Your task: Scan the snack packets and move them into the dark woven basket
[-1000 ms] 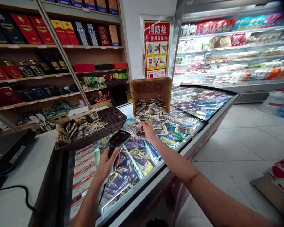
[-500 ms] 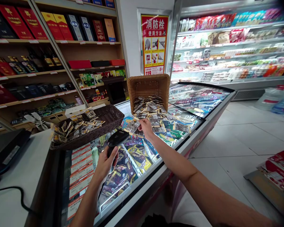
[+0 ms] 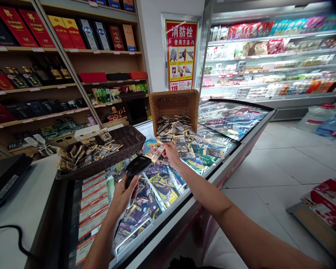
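Mid-frame, the right hand (image 3: 172,154) pinches the edge of a flat packet (image 3: 155,152), some fingers hidden. Lower left of centre, the left hand (image 3: 124,195) curls closed round a smooth black scanner (image 3: 137,164), covering its grip. Behind, a woven basket (image 3: 174,103) spills glossy sachets (image 3: 176,127). The packet, greyish earlier, looks reddish.

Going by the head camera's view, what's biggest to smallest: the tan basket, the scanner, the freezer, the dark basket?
1. Freezer
2. Dark basket and tan basket: too close to rank; the dark one looks wider.
3. Scanner, partly covered by the left hand.
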